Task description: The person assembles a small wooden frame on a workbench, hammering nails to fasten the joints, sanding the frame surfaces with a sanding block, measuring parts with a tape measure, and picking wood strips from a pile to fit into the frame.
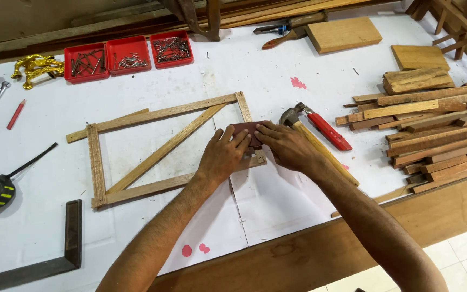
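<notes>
Both hands press on a dark reddish-brown block (247, 131) that lies on the right-hand end of a wooden frame (97, 162), near its lower right corner. The left hand (224, 154) lies flat with fingers extended, fingertips resting on the block's left part. The right hand (286, 145) lies flat beside it, fingertips on the block's right part. The two hands sit close together, almost touching; neither is closed around the block. The frame lies flat on a white-covered table (277, 211), with one diagonal brace running between its long rails.

A hammer (298, 121) lies just right of the right hand, and a red utility knife (328, 131) lies beside the hammer.

Three red trays (128, 55) stand in a row at the far edge of the table. Each holds loose nails or similar small metal fasteners; the exact types cannot be told apart.
</notes>
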